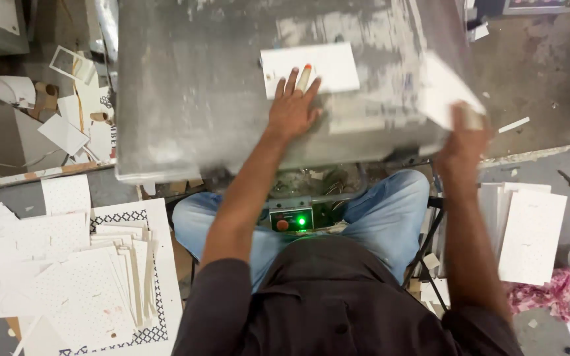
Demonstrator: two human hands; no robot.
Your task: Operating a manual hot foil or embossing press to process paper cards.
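My left hand (293, 104) lies flat with fingers spread on a white card (321, 66) that sits on the grey metal work table (192, 99). One fingertip wears an orange cap. My right hand (462, 135) is at the table's right front corner, gripping a second white card (444, 89) that is blurred and tilted up over the edge. I sit with my blue-trousered knees under the table.
A small control box (291, 219) with a green light and a red button sits below the table. Stacks of white dotted cards (87, 277) lie at my left; more white cards (529, 231) stand at my right. Scrap paper and cardboard tubes (67, 105) litter the floor left.
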